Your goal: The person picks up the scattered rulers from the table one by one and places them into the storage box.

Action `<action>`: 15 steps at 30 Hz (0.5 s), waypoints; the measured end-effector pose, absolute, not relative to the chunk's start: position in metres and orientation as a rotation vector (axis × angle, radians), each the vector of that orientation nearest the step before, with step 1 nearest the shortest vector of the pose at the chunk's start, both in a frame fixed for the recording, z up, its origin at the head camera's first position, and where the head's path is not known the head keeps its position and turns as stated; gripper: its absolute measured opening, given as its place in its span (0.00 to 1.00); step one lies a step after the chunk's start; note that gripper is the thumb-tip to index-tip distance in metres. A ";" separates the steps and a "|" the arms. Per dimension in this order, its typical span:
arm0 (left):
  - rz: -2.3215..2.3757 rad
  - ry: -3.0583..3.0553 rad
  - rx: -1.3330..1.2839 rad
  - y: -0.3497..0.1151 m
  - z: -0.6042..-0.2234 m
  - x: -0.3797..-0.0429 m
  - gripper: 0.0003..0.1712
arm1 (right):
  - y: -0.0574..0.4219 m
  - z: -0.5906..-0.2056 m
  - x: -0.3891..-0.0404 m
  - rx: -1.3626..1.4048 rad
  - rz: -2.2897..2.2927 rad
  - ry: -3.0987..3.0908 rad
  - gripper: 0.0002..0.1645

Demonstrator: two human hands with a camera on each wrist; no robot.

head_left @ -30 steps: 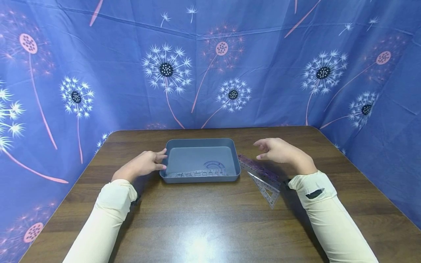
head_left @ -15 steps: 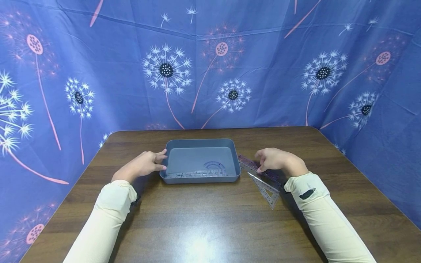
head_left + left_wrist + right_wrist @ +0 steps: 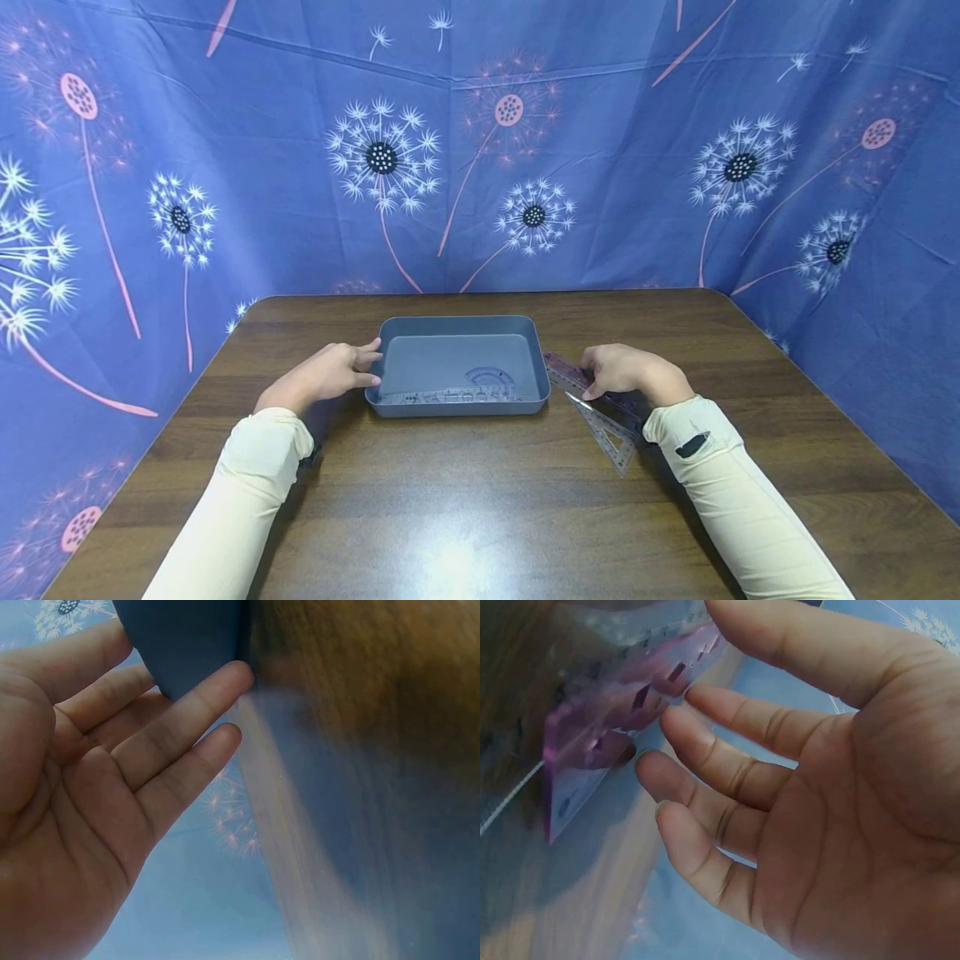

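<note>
A blue-grey rectangular tray [image 3: 450,353] stands on the table. My left hand [image 3: 330,373] is at its left end, fingers extended and touching the end wall; in the left wrist view the tray [image 3: 191,645] meets the fingertips. To the tray's right lies a purple transparent ruler [image 3: 561,372], set at a slant. Over it my right hand [image 3: 628,368] reaches down, thumb toward the near edge and loosely bent fingers at the far edge. The right wrist view shows the fingertips right beside the ruler [image 3: 577,742]. A clear triangular set square [image 3: 602,431] lies against the ruler's near side.
Inside the tray, along its near wall, are a clear ruler [image 3: 420,397] and a protractor with blue markings [image 3: 489,375]. The brown wooden table [image 3: 360,500] extends around them. A blue dandelion-print cloth [image 3: 637,125] hangs behind and at the sides.
My right hand has come down and slightly nearer me, from above the table onto the purple ruler. The left hand, tray and drawing tools have stayed put.
</note>
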State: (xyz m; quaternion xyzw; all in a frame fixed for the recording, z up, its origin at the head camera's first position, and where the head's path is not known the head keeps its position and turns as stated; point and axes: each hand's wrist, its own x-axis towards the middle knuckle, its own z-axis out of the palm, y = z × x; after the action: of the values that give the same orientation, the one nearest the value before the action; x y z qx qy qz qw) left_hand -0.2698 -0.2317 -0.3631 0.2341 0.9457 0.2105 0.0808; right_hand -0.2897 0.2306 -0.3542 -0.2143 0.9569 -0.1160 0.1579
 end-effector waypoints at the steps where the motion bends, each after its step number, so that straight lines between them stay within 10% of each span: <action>1: 0.629 2.827 0.700 -0.231 -0.363 -0.270 0.30 | 0.230 -0.355 -0.290 -0.610 -0.333 2.736 0.26; 15: 0.638 2.822 0.677 -0.230 -0.363 -0.268 0.29 | 0.231 -0.359 -0.291 -0.605 -0.390 2.705 0.21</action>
State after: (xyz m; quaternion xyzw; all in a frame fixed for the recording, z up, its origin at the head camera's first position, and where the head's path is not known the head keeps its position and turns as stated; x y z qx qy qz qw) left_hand -0.2682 -0.2300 -0.3627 0.2271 0.9463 0.2140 0.0849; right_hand -0.2913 0.2305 -0.3593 -0.2132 0.9522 -0.1374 0.1705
